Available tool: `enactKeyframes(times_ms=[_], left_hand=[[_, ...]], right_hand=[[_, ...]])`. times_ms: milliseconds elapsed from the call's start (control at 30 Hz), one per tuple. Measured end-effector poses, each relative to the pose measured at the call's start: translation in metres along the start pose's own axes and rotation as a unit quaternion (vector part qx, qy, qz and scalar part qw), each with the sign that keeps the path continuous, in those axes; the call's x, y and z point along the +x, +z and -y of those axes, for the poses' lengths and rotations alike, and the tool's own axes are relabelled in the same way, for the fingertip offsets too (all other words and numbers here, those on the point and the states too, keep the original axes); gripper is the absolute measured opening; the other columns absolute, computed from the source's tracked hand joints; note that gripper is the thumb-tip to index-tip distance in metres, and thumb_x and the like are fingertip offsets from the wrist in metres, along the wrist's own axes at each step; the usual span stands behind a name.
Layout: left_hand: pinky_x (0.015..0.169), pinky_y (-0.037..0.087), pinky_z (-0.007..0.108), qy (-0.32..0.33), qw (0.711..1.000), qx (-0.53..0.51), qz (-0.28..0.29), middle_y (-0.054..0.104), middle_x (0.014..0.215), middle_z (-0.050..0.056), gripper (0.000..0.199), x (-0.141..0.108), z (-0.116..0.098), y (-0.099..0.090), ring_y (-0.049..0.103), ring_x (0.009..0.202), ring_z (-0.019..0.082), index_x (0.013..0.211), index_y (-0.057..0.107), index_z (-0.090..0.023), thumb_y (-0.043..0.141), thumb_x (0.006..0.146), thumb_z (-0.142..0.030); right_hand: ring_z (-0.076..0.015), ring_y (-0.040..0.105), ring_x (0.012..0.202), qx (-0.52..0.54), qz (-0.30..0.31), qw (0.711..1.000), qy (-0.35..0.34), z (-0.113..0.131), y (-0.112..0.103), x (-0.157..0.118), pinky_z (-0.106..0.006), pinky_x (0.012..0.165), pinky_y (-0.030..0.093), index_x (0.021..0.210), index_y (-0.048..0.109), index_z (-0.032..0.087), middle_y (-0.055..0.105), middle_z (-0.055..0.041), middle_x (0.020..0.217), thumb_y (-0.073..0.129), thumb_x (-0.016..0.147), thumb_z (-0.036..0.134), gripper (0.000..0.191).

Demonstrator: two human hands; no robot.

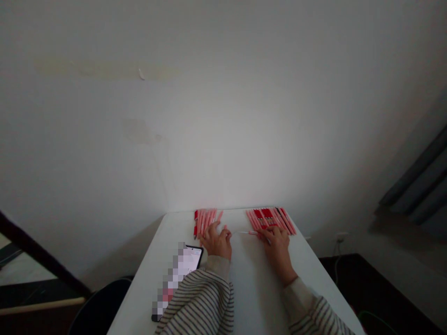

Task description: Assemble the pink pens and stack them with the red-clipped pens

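My left hand (217, 241) is closed at the near end of a left-hand row of pink pen barrels (206, 217). A short pink pen barrel (225, 227) pokes up from its thumb and fingers. A thin pen refill (244, 232), whitish with a red end, spans the gap between my hands. My right hand (276, 246) pinches the red end. Just beyond the right fingers lies a second row of pink and red pens (263, 216). The fingers partly hide both rows, and I cannot tell whether the left fingertips touch the refill.
A phone (190, 260) with a lit screen lies on the white table (253, 284), partly under my left sleeve. The table's far edge meets a pale wall (223, 116). A dark round object (101, 309) stands at lower left. At right are a grey curtain (419, 172) and a socket with a cable (341, 237).
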State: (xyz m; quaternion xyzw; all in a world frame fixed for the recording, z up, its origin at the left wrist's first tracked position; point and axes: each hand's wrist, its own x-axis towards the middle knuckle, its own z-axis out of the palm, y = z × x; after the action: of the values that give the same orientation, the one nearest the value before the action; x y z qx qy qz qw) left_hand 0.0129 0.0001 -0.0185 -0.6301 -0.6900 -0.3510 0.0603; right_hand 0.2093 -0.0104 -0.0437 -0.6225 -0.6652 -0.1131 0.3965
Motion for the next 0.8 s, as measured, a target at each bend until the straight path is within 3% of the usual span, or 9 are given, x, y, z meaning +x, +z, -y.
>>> enactKeyframes(times_ms=[400, 800], left_hand=[[0.105, 0.022, 0.056, 0.007, 1.000, -0.016, 0.015, 0.060, 0.120, 0.002, 0.018, 0.0011, 0.0057, 0.0032, 0.046, 0.116, 0.026, 0.074, 0.071, -0.031, 0.055, 0.080, -0.032], [0.105, 0.019, 0.053, 0.003, 0.999, -0.018, 0.044, 0.058, 0.123, 0.001, 0.017, 0.0001, -0.0009, -0.0011, 0.043, 0.119, 0.024, 0.074, 0.071, -0.031, 0.055, 0.081, -0.031]], right_hand=[[-0.0246, 0.045, 0.093, 0.000, 0.011, 1.000, 0.003, -0.0008, 0.0019, 0.0001, -0.039, 0.081, 0.034, 0.095, 0.072, 0.032, 0.060, -0.0066, 0.094, 0.058, 0.083, 0.023, 0.020], [-0.0239, 0.044, 0.095, 0.021, -0.002, 1.000, -0.011, 0.0028, -0.0015, 0.0021, -0.039, 0.084, 0.034, 0.094, 0.072, 0.031, 0.059, -0.0060, 0.095, 0.057, 0.084, 0.023, 0.020]])
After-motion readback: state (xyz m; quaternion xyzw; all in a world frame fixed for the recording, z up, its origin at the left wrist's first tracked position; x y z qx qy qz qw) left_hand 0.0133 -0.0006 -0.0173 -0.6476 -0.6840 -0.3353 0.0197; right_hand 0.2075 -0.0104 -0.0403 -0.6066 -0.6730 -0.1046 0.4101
